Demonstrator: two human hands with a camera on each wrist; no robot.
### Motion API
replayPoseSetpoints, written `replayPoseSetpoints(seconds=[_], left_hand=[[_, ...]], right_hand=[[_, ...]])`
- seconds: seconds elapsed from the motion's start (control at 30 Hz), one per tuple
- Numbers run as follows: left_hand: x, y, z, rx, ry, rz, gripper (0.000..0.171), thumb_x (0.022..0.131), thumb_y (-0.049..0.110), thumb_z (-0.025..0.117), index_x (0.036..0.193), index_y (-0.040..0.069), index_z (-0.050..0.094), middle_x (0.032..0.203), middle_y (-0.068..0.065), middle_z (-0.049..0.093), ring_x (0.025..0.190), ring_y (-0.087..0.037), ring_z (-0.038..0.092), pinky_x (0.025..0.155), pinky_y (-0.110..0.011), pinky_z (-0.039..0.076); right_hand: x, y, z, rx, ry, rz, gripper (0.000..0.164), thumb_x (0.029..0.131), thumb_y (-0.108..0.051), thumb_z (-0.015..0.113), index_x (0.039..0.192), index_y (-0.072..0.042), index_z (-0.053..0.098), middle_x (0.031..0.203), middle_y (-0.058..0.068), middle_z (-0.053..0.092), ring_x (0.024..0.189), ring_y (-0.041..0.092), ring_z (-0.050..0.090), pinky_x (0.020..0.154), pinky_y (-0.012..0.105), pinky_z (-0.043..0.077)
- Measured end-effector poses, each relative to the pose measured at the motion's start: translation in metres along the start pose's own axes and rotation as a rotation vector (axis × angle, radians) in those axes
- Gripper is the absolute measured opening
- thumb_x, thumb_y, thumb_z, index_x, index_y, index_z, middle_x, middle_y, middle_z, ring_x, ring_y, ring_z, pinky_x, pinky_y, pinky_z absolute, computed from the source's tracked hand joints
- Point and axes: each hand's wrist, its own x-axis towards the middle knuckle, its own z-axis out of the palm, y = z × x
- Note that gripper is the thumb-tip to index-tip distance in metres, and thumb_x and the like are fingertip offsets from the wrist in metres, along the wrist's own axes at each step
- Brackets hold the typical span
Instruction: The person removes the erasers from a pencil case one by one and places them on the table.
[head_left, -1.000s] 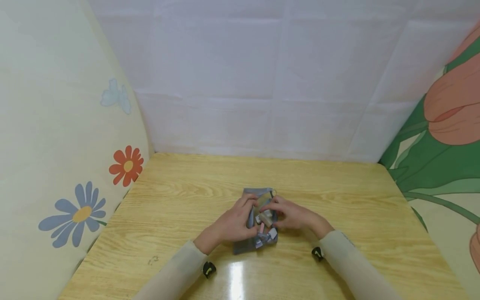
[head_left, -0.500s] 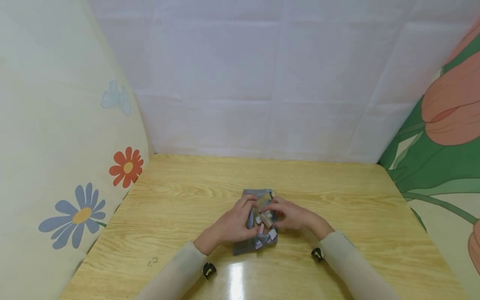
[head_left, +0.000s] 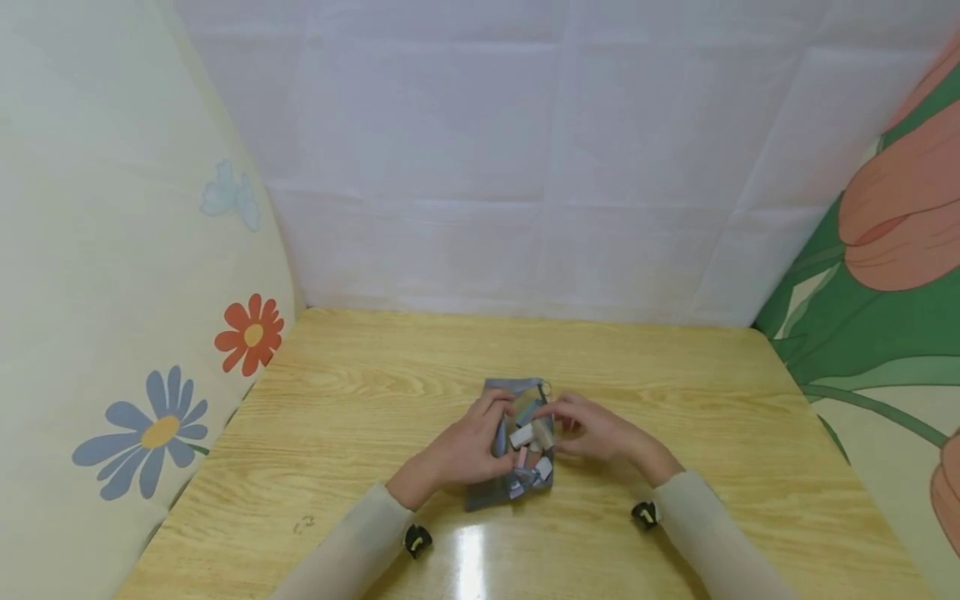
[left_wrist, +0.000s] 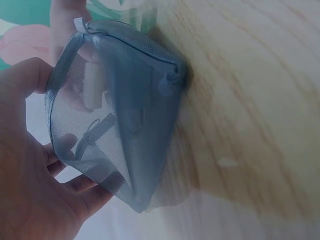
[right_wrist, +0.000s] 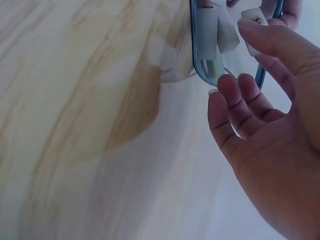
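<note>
A grey-blue mesh zipper pouch (head_left: pixel 487 497) stands on the wooden table, its mouth spread. My left hand (head_left: pixel 468 442) grips its left side; in the left wrist view the thumb (left_wrist: pixel 35 75) lies on the rim and fingers show below the mesh. Inside are several small things: a white block (head_left: pixel 521 435), a pink stick (head_left: pixel 522 457) and a pale bluish piece (head_left: pixel 543 469). At the right rim, my right hand (head_left: pixel 600 432) pinches a pale tan block (head_left: pixel 543 434) between thumb and index finger. Its other fingers (right_wrist: pixel 230 90) curl loosely beside the pouch.
The yellow wood-grain table (head_left: pixel 375 358) extends around the pouch. A white cloth (head_left: pixel 450 167) hangs behind it, with flower-printed cloths (head_left: pixel 135 292) at the sides. A small ring (head_left: pixel 546 388) sits at the pouch's far right corner. Black wrist devices (head_left: pixel 417 541) hang near both sleeves.
My right hand has shifted slightly right, and the tan block has moved and turned toward the right rim. More of the white block and the blue inside show. The left hand stays put.
</note>
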Motion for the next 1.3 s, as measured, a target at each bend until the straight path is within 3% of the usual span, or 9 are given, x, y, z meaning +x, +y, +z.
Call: replayPoseSetpoints(seconds=[0.17,0.37,0.67,0.9,1.13,1.3], left_hand=[[0.001,0.0,0.001,-0.002,-0.009,-0.02,0.062,0.085,0.04,0.068,0.132,0.003,0.05,0.151,-0.005,0.035,0.128,-0.019,0.043,0.091,-0.031,0.052],[0.002,0.0,0.002,0.001,0.003,-0.012,0.061,0.085,0.04,0.067,0.131,0.003,0.051,0.151,-0.007,0.035,0.129,-0.02,0.042,0.091,-0.032,0.052],[0.002,0.0,0.002,-0.005,0.009,-0.001,0.063,0.085,0.039,0.067,0.132,0.0,0.05,0.15,-0.008,0.035,0.131,-0.021,0.041,0.095,-0.035,0.052],[0.002,0.0,0.002,-0.01,0.014,-0.001,0.062,0.085,0.038,0.068,0.131,0.0,0.051,0.15,-0.008,0.035,0.131,-0.021,0.041,0.095,-0.035,0.052],[0.003,0.001,0.002,-0.008,-0.001,-0.016,0.062,0.086,0.039,0.067,0.131,0.001,0.051,0.151,-0.008,0.035,0.131,-0.02,0.041,0.092,-0.033,0.052],[0.003,0.001,0.001,-0.015,-0.001,-0.018,0.061,0.086,0.039,0.067,0.132,0.001,0.051,0.151,-0.008,0.034,0.13,-0.021,0.041,0.091,-0.033,0.052]], right_hand=[[-0.007,0.004,-0.005,0.009,0.039,-0.026,0.052,0.087,-0.008,0.077,0.136,-0.009,0.06,0.109,0.013,0.056,0.093,0.023,0.057,0.08,0.032,0.055],[-0.014,0.007,-0.011,0.002,0.054,0.003,0.052,0.089,-0.01,0.076,0.138,-0.011,0.06,0.109,0.009,0.056,0.093,0.022,0.056,0.081,0.032,0.055],[-0.023,0.011,-0.016,-0.024,0.09,0.009,0.053,0.087,-0.011,0.077,0.137,-0.004,0.059,0.105,0.009,0.056,0.091,0.023,0.057,0.08,0.036,0.057],[-0.029,0.014,-0.02,-0.027,0.089,0.102,0.052,0.088,-0.014,0.076,0.137,-0.008,0.059,0.107,0.005,0.056,0.096,0.021,0.056,0.084,0.035,0.056],[-0.035,0.022,-0.024,-0.048,0.122,0.102,0.049,0.088,-0.011,0.075,0.134,-0.003,0.059,0.102,0.005,0.055,0.093,0.02,0.054,0.081,0.035,0.056],[-0.04,0.026,-0.027,-0.057,0.137,0.151,0.048,0.088,-0.012,0.076,0.133,-0.004,0.06,0.103,0.004,0.056,0.094,0.019,0.055,0.081,0.033,0.056]])
